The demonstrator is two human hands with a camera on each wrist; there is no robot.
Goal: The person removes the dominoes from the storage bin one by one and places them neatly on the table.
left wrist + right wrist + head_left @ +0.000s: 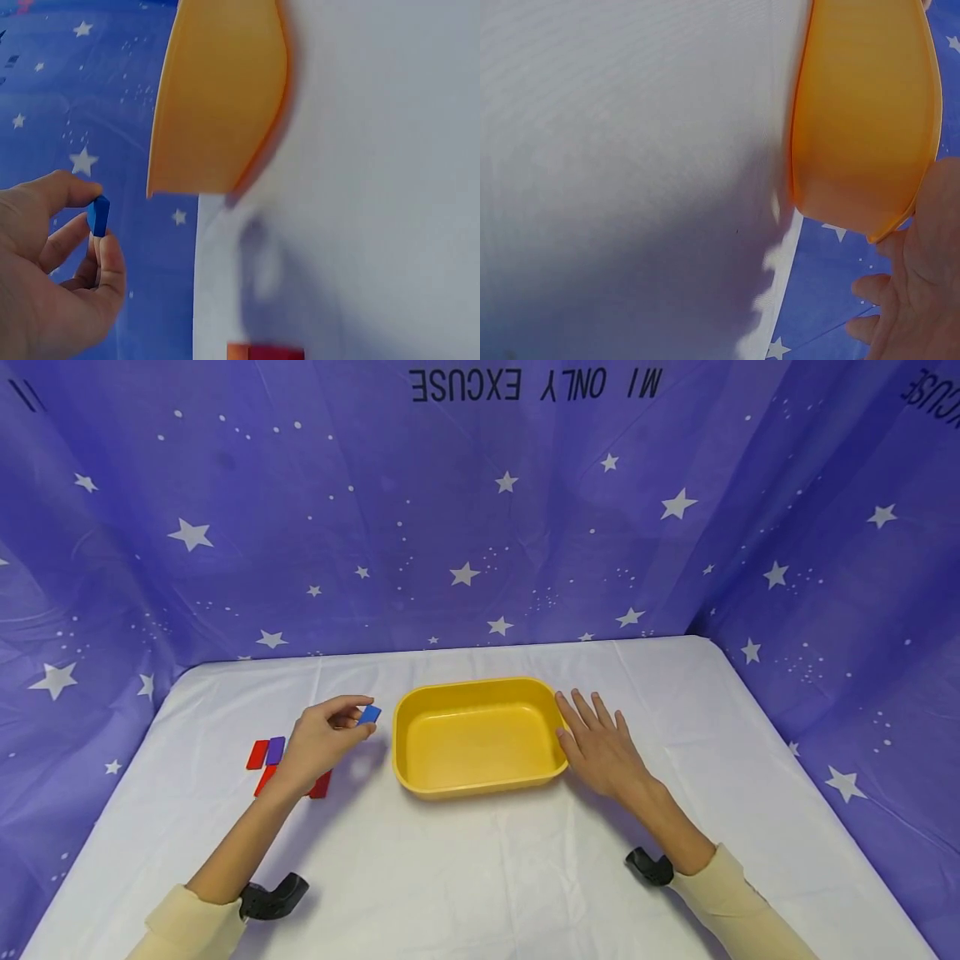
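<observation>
A small blue block [370, 715] is pinched between the thumb and fingers of my left hand [321, 742], held in the air left of the yellow tub [480, 791]. In the left wrist view the same blue block [98, 216] shows its thin edge at the fingertips. My right hand [606, 750] lies with spread, straight fingers against the tub's right rim. The right wrist view shows the right hand [922, 277] touching the rim of the tub [866, 112]. No block shows inside the tub in the head view.
Left of the tub, partly behind my left hand and forearm, lie several flat blocks: a red block [257, 754], a purple block [275, 750] and another red block [320, 786] among them. A white cloth [465, 877] covers the table. A purple star-patterned curtain [420, 527] hangs behind.
</observation>
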